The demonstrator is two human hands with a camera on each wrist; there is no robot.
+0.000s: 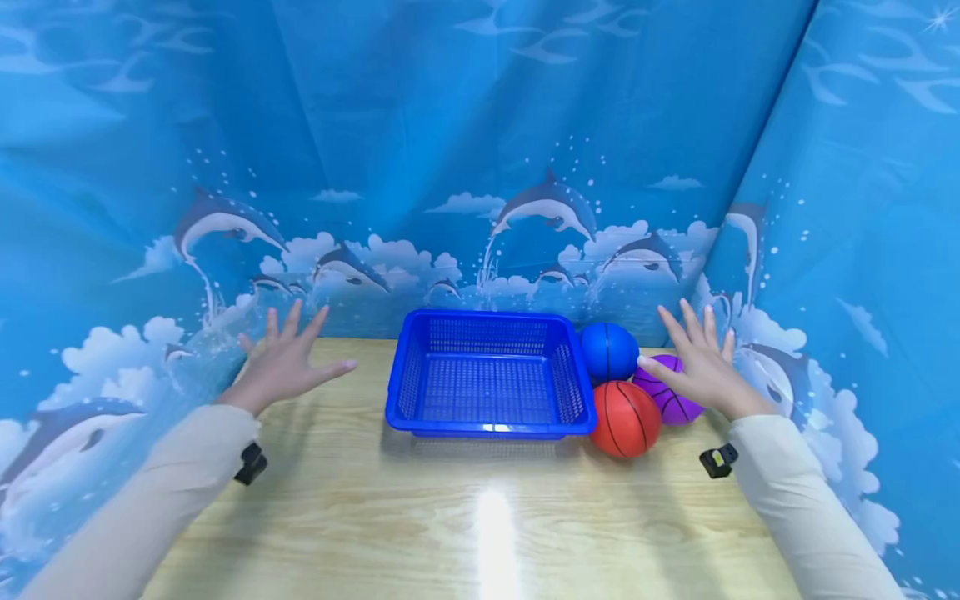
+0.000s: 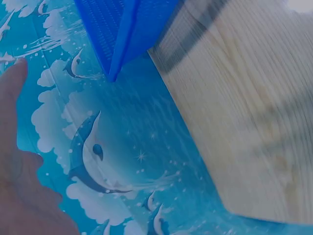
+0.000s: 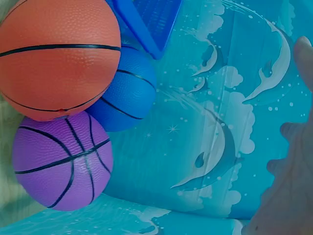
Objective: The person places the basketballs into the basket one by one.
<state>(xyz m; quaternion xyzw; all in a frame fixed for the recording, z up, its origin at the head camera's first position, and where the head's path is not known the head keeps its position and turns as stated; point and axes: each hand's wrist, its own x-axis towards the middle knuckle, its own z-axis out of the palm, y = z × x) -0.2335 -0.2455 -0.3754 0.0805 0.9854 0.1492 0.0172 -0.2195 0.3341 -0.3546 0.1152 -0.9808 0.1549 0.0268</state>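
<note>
Head: L hand (image 1: 283,362) and R hand (image 1: 701,371) bare, fingers spread wide apart, nothing gripped. Blue basket (image 1: 487,431) sits on table (image 1: 337,500) between the two sets of fingers, well apart from L thumb. Red ball (image 1: 626,419) and blue ball (image 1: 609,352) lie between basket and R thumb; purple ball (image 1: 670,406) is partly hidden behind that thumb. Risk (my judgement): a sideways brush from R fingers could start the balls rolling — round, w/ nothing seen bracing the near side. Red looks to be against basket's corner, so a knock there might shunt basket too. Basket: prob. moulded plastic, rect., rounded corners, perforated walls + floor, smooth rim. Table: pale wood-grain, glossy.

L wrist: thumb extended; other fingers only partly in frame. Basket corner to R of thumb tip. Backdrop (image 2: 146,127), thin creased sheet, dolphin print, runs down past table edge — a ball rolling off there could be hard to retrieve, I'd guess.

R wrist: thumb + fingertips at frame edge, apart; balls well L of them, untouched. Pebbled, rubbery-looking skins, black seams; grip prob. OK, but too hard a squeeze off-centre might pop one out.
</note>
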